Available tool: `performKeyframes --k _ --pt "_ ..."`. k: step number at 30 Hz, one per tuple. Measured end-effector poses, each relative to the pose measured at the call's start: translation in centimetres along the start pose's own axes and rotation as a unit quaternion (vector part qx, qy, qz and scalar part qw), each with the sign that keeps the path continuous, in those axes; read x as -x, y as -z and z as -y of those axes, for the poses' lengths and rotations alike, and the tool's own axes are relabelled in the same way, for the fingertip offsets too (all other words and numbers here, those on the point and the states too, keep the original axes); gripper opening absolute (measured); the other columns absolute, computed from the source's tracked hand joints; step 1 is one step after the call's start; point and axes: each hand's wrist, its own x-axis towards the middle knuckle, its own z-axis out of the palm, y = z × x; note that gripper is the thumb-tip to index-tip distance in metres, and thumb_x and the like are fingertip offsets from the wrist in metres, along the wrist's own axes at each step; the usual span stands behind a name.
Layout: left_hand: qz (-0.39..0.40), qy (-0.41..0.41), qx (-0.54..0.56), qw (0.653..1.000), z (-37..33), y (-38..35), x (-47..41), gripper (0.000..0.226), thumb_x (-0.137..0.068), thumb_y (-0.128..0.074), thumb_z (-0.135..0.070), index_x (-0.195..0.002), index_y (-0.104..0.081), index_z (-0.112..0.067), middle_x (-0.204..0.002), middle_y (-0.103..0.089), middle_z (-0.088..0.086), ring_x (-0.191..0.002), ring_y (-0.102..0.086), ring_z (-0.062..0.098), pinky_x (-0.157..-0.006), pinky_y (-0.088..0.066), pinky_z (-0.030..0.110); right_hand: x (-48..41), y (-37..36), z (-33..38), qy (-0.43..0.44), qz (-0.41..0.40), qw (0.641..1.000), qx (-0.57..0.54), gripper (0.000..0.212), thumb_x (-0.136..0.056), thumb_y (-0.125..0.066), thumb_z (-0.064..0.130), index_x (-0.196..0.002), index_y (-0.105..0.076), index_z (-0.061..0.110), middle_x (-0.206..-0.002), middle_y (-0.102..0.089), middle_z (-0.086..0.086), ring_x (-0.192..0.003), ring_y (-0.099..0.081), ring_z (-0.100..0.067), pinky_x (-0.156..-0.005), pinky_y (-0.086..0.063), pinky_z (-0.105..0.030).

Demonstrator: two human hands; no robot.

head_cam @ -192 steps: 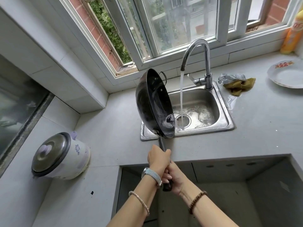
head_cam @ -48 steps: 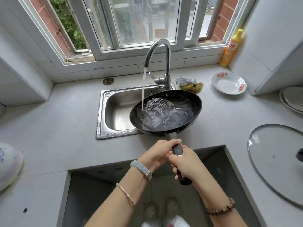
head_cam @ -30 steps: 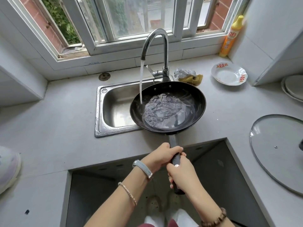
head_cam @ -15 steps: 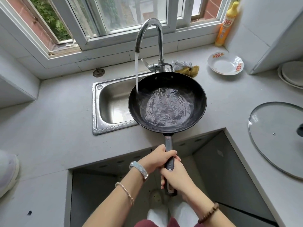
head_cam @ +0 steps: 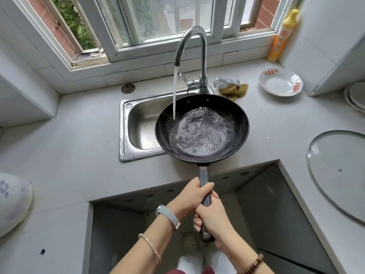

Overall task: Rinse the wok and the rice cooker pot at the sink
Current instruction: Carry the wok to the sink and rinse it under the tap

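Note:
The black wok (head_cam: 240, 117) is held level over the right half of the steel sink (head_cam: 136, 127). Rippling water pools in its bottom. The tap (head_cam: 194, 56) is running, and its stream lands on the wok's inner left wall. My left hand (head_cam: 190, 196) grips the dark handle higher up. My right hand (head_cam: 212, 220) grips it just below, near the handle's end. The white rice cooker (head_cam: 11, 200) sits at the far left edge, only partly in view; its pot is hidden.
A glass lid (head_cam: 339, 175) lies on the counter at right. A white dish (head_cam: 280, 84), a yellow detergent bottle (head_cam: 281, 36) and a rag with a scourer (head_cam: 231, 87) sit behind the sink. An open recess (head_cam: 276, 204) in the counter lies below my hands.
The wok, earlier tipped on edge draining, is now level under the tap and filling. Over the last second it has stayed there while the water pool grew.

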Motion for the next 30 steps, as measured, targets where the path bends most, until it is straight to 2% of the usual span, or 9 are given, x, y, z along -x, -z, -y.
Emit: performKeyframes --k 3,5,7,11,14,17,23,26,30 --pt "-0.023 -0.005 -0.016 1.000 -0.1 0.6 0.6 0.041 -0.095 -0.054 -0.028 -0.096 -0.056 0.014 -0.072 -0.074 0.002 -0.071 -0.069 0.017 -0.089 -0.053 0.042 -0.3 -0.4 -0.1 -0.016 0.022 1.000 -0.006 0.034 -0.081 -0.035 -0.010 -0.106 -0.047 0.009 -0.050 -0.040 0.000 -0.039 -0.034 -0.016 -0.039 -0.035 -0.025" --pt "-0.038 -0.004 -0.026 0.999 -0.4 1.1 1.0 0.028 -0.097 -0.052 -0.024 -0.082 -0.057 0.000 -0.067 -0.072 -0.002 -0.067 -0.066 0.012 -0.083 -0.053 0.034 -0.5 -0.9 -0.1 -0.024 0.037 0.999 -0.012 0.033 -0.081 -0.033 -0.011 -0.105 -0.045 0.009 -0.049 -0.040 0.001 -0.038 -0.034 -0.016 -0.039 -0.034 -0.024" --pt "-0.064 0.000 -0.041 0.997 -0.5 1.7 1.3 0.021 -0.097 -0.052 -0.023 -0.081 -0.049 -0.010 -0.066 -0.071 -0.005 -0.063 -0.064 0.007 -0.076 -0.050 0.027 -0.8 -1.3 0.0 -0.033 0.055 0.998 -0.018 0.034 -0.082 -0.031 -0.012 -0.105 -0.044 0.008 -0.051 -0.039 -0.001 -0.037 -0.033 -0.015 -0.038 -0.033 -0.023" --pt "-0.122 0.010 -0.073 0.990 -0.9 2.7 1.4 0.019 -0.095 -0.053 -0.026 -0.088 -0.048 -0.009 -0.070 -0.072 -0.003 -0.064 -0.065 0.005 -0.076 -0.050 0.028 -1.4 -1.8 0.6 -0.038 0.105 0.993 -0.042 0.033 -0.084 -0.031 -0.013 -0.105 -0.044 0.008 -0.053 -0.036 -0.002 -0.039 -0.031 -0.014 -0.038 -0.032 -0.022" --pt "-0.159 0.020 -0.098 0.982 -1.8 3.4 1.9 0.024 -0.093 -0.053 -0.021 -0.070 -0.054 -0.013 -0.067 -0.071 -0.001 -0.061 -0.063 0.007 -0.071 -0.050 0.027 -1.7 -2.4 1.2 -0.035 0.144 0.986 -0.072 0.022 -0.087 -0.037 -0.009 -0.097 -0.042 0.010 -0.052 -0.036 -0.003 -0.038 -0.030 -0.012 -0.037 -0.031 -0.021" --pt "-0.190 0.037 -0.115 0.974 -2.2 4.3 1.9 0.032 -0.088 -0.054 -0.020 -0.057 -0.063 -0.015 -0.065 -0.073 -0.001 -0.068 -0.068 0.013 -0.078 -0.054 0.031 -2.3 -3.2 1.9 -0.042 0.180 0.978 -0.094 0.017 -0.076 -0.049 0.003 -0.088 -0.040 0.011 -0.053 -0.033 -0.004 -0.037 -0.029 -0.010 -0.036 -0.030 -0.019" --pt "-0.262 0.070 -0.135 0.953 -3.7 5.7 2.1 0.022 -0.076 -0.057 -0.025 -0.060 -0.065 -0.011 -0.066 -0.073 0.000 -0.076 -0.070 0.020 -0.077 -0.055 0.036 -3.7 -4.3 2.9 -0.071 0.236 0.960 -0.131 0.016 -0.071 -0.051 0.005 -0.077 -0.038 0.011 -0.049 -0.032 -0.001 -0.034 -0.028 -0.006 -0.033 -0.028 -0.017" --pt "-0.292 0.086 -0.135 0.943 -4.6 6.4 2.0 0.027 -0.064 -0.056 -0.029 -0.065 -0.069 -0.006 -0.066 -0.072 0.004 -0.072 -0.069 0.022 -0.074 -0.056 0.038 -4.3 -4.9 3.5 -0.099 0.261 0.944 -0.176 0.020 -0.071 -0.052 0.003 -0.074 -0.035 0.013 -0.049 -0.031 0.001 -0.032 -0.028 -0.005 -0.032 -0.027 -0.016" --pt "-0.324 0.117 -0.153 0.926 -6.1 7.0 2.4 0.023 -0.072 -0.059 -0.021 -0.070 -0.073 -0.004 -0.058 -0.068 -0.001 -0.062 -0.064 0.018 -0.058 -0.049 0.025 -4.8 -5.9 4.1 -0.140 0.280 0.917 -0.247 0.027 -0.073 -0.054 -0.002 -0.075 -0.035 0.018 -0.050 -0.029 0.002 -0.030 -0.027 -0.002 -0.030 -0.023 -0.013"
